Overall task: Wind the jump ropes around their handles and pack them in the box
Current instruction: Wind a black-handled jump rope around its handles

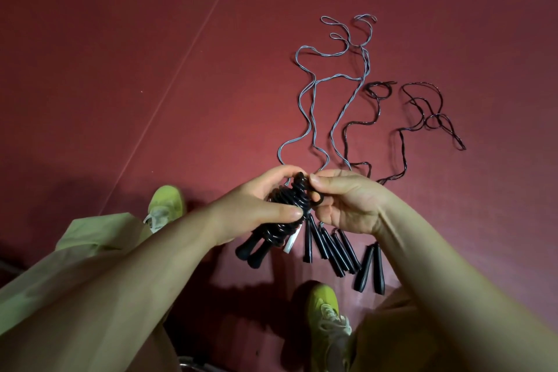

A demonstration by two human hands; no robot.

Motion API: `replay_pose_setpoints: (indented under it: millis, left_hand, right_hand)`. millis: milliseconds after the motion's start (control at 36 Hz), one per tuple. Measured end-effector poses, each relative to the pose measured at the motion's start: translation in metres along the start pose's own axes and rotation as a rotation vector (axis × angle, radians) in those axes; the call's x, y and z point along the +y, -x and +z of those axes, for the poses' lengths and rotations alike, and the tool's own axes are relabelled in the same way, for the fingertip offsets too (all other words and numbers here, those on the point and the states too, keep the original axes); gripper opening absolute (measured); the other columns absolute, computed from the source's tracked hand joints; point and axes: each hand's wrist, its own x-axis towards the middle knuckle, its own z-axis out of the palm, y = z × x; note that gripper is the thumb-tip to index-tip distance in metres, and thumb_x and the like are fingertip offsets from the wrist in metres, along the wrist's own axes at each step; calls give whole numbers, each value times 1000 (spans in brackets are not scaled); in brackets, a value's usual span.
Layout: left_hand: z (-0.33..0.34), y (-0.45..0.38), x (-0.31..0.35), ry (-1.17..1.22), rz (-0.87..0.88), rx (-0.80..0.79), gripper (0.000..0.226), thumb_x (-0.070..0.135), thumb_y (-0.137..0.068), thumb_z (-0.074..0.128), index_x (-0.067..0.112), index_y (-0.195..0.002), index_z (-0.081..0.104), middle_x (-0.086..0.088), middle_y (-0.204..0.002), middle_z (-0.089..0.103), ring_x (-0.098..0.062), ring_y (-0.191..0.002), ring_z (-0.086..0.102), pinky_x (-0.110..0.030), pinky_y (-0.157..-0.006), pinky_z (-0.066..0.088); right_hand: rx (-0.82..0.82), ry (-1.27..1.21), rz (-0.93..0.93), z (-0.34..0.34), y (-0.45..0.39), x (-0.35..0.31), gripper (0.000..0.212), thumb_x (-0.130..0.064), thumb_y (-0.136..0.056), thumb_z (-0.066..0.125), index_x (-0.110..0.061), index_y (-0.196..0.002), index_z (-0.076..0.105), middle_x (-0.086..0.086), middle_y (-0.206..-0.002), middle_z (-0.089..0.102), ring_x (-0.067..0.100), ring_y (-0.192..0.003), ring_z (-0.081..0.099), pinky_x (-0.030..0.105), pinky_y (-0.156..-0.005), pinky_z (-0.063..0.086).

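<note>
My left hand [259, 199] is curled round a wound jump rope [283, 214], thumb laid across the black coils and fingers wrapped over the top of the bundle. My right hand [347, 199] meets it from the other side, thumb and forefinger pinching a small black loop [317, 199] of cord at the bundle's upper end. Two black handles [252, 251] stick out side by side below my left palm, and a small white tag [290, 243] hangs from the coils; I cannot read any writing on it. Below my right hand, on the dark red floor [151, 54], lie the loose handles [341, 254] of the ropes not yet wound: I count about seven black tapered grips, fanned out and partly touching, though my wrist hides some of them, so the count is not sure. From them the cords run away from me across the floor. The grey ropes [314, 93] snake up in long wavy lines that end in three or so small loops at the far end; how many ropes these make I cannot tell. To their right lie the dark ropes [422, 112], black with a reddish glint, in two tangled clusters. Nearer to me are my two yellow-green sneakers [167, 205] and my pale olive trouser legs [90, 251]. No brand mark shows on anything.
</note>
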Motion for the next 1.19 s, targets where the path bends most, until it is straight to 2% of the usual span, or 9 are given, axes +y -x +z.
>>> replay_pose_setpoints:
  millis: [56, 111, 278, 389, 611, 778, 1028, 1111, 1194]
  left_hand:
    - [2, -1, -1, -11, 8, 31, 53, 15, -65, 71, 33, -113, 55, 6, -95, 64, -10, -82, 62, -22, -66, 51]
    - [4, -2, -1, -4, 24, 88, 50, 14, -69, 66, 34, -114, 56, 9, -96, 67, -10, -85, 63, -22, -69, 50]
    - [7, -7, -2, -114, 89, 209, 54, 43, -63, 69, 64, -110, 53, 10, -107, 64, -20, -101, 64, -42, -90, 50]
    - [7, -7, -2, -81, 90, 193, 47, 24, -74, 65, 47, -113, 53, 8, -96, 63, -25, -96, 64, -38, -77, 52]
    - [8, -2, 5, 72, 32, 138, 48, 16, -71, 62, 36, -114, 57, -6, -109, 65, -20, -88, 66, -20, -59, 51]
    - [8, 1, 7, 78, 26, 38, 50, 11, -71, 64, 34, -115, 58, -3, -110, 64, -17, -91, 65, -21, -64, 53]
    - [0, -4, 14, 324, 35, 224, 43, 15, -73, 64, 28, -114, 57, -6, -94, 67, -27, -75, 69, -37, -53, 55]
    - [-3, -3, 15, 368, 19, 214, 41, 21, -73, 59, 28, -113, 57, -3, -92, 69, -27, -74, 71, -37, -53, 55]
    - [-2, -2, 11, 364, -4, 168, 38, 21, -73, 59, 29, -110, 59, -4, -93, 69, -28, -75, 70, -39, -56, 55]
  right_hand:
    - [22, -4, 4, 1, 0, 1, 28, -21, -46, 92, -10, -64, 73, 2, -56, 57, 2, -45, 43, 9, -44, 36]
    - [95, -40, -16, 4, 2, 0, 14, -16, -63, 76, -7, -69, 67, 2, -54, 56, 1, -42, 44, 9, -43, 37]
    - [208, -64, -67, 11, 2, -4, 11, -16, -69, 66, -10, -72, 57, 1, -52, 54, 1, -39, 38, 9, -42, 36]
    - [205, -71, -67, 11, 4, -4, 10, -15, -68, 67, -10, -71, 59, 2, -53, 55, 2, -39, 39, 9, -40, 38]
    - [192, -26, -86, 14, 7, -1, 14, -17, -68, 65, -9, -72, 56, 1, -51, 53, 1, -36, 40, 9, -39, 41]
    - [170, 1, -109, 18, 11, 3, 14, -19, -69, 65, -9, -71, 56, -2, -52, 52, 1, -37, 42, 10, -40, 45]
    - [158, -81, -243, 15, 6, 2, 15, -18, -73, 62, -9, -84, 62, 4, -72, 65, 9, -55, 62, 22, -57, 58]
    - [175, -12, -282, 20, 5, 7, 2, -10, -79, 61, -10, -79, 59, 2, -70, 63, 7, -52, 58, 20, -50, 53]
    - [227, 28, -376, 21, 2, 10, 11, -9, -82, 61, -14, -74, 54, -2, -64, 56, 6, -49, 49, 17, -46, 44]
